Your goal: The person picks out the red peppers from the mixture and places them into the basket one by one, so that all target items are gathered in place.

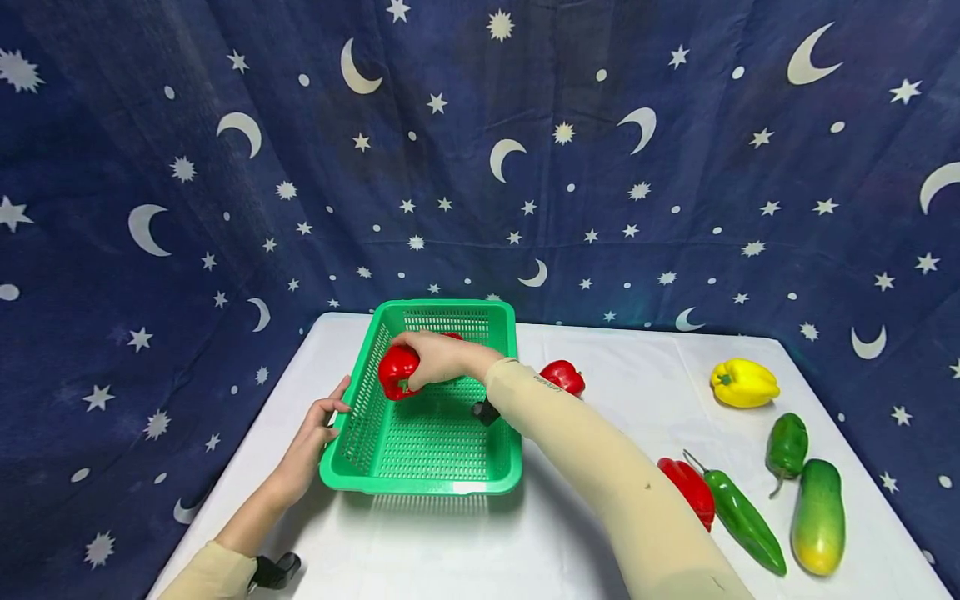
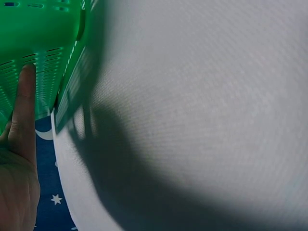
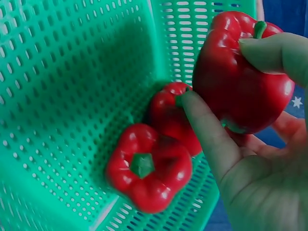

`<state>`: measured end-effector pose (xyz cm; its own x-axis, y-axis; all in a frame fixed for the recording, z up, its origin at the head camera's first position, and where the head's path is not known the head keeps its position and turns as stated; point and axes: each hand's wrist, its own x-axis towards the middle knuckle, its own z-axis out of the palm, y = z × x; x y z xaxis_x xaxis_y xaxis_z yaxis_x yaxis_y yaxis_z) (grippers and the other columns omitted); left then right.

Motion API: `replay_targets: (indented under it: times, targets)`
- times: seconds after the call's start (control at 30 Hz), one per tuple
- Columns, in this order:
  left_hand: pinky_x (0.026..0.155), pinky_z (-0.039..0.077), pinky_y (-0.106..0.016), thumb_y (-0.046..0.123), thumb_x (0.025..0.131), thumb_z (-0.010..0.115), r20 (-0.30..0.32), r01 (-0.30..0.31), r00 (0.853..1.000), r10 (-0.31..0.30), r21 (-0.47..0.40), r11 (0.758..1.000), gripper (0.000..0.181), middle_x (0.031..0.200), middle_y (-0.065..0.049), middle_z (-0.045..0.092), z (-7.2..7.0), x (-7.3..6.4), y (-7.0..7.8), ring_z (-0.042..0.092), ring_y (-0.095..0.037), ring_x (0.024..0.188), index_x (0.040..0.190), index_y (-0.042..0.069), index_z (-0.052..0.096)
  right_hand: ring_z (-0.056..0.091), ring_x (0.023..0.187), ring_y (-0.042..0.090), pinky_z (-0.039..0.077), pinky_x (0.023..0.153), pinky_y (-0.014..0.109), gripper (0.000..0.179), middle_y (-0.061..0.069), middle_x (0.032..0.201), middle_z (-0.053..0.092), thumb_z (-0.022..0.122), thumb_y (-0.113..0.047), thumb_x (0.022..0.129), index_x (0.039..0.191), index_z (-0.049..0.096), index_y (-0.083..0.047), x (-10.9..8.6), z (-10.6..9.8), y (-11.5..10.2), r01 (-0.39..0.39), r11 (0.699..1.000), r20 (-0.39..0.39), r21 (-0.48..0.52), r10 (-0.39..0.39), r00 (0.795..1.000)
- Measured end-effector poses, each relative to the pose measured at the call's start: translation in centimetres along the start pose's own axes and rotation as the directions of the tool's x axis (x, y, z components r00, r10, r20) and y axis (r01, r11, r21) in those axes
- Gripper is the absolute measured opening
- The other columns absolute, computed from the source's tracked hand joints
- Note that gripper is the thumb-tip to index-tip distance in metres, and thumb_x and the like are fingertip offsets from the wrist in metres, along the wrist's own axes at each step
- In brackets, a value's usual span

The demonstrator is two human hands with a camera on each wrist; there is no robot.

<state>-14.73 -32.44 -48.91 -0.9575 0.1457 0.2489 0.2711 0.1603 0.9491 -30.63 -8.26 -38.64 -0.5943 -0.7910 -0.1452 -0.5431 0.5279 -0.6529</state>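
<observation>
Clearly, right hand (image 1: 441, 355) gripping red pepper (image 1: 397, 367), left hand (image 1: 309, 442), fingers (image 2: 26, 94) extended, against green basket (image 1: 420, 484)

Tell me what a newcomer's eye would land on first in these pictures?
Probably the glossy red bell pepper gripped by the bare right hand over the left part of a rectangular green plastic basket. Behind hangs a deep-blue cloth backdrop patterned with pale moons and stars, filling the upper head view. Toward the right of the white-covered table, a bright yellow bell pepper stands out.
</observation>
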Motion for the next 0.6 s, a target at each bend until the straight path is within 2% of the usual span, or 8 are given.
replay_targets:
  times: [0.1, 0.2, 0.37, 0.6]
  targets:
    - [0.105, 0.023, -0.016, -0.009, 0.088, 0.030, -0.004, 0.015, 1.000, -0.015, 0.008, 1.000, 0.035, 0.170, -0.015, 0.012, 0.0, 0.0, 0.1, 0.003, -0.028, 0.155, 0.123, -0.008, 0.037, 0.053, 0.113, 0.018, 0.051, 0.080, 0.030, 0.079, 0.003, 0.136, 0.054, 0.078, -0.015, 0.079, 0.151, 0.045, -0.019, 0.3, 0.5, 0.1, -0.029, 0.999, 0.006, -0.031, 0.029, 1.000]
    - [0.105, 0.023, -0.015, -0.009, 0.088, 0.030, -0.007, 0.017, 1.000, -0.017, 0.010, 1.000, 0.036, 0.170, -0.015, 0.012, 0.0, 0.1, 0.1, 0.002, -0.032, 0.155, 0.123, -0.008, 0.037, 0.053, 0.114, 0.019, 0.051, 0.080, 0.031, 0.080, 0.003, 0.135, 0.054, 0.082, -0.020, 0.079, 0.150, 0.045, -0.020, 0.4, 0.8, 0.3, -0.040, 0.998, -0.006, -0.053, 0.040, 0.999]
    - [0.105, 0.023, -0.016, -0.009, 0.088, 0.031, -0.008, 0.018, 1.000, -0.018, 0.005, 1.000, 0.035, 0.170, -0.016, 0.012, 0.1, 0.1, 0.2, 0.005, -0.024, 0.155, 0.122, -0.008, 0.038, 0.052, 0.114, 0.018, 0.052, 0.078, 0.030, 0.082, 0.002, 0.135, 0.054, 0.085, -0.024, 0.077, 0.149, 0.045, -0.019, 0.2, 1.1, 0.4, -0.027, 0.998, -0.008, -0.053, 0.026, 1.000]
    - [0.104, 0.024, -0.016, -0.008, 0.088, 0.030, -0.005, 0.019, 1.000, -0.019, 0.011, 1.000, 0.035, 0.170, -0.017, 0.012, 0.1, 0.0, 0.1, 0.013, -0.009, 0.152, 0.122, -0.008, 0.038, 0.051, 0.116, 0.018, 0.052, 0.080, 0.031, 0.082, 0.001, 0.136, 0.054, 0.085, -0.027, 0.078, 0.149, 0.045, -0.018, -0.2, 1.8, 0.1, -0.018, 0.998, 0.046, -0.055, 0.021, 0.999]
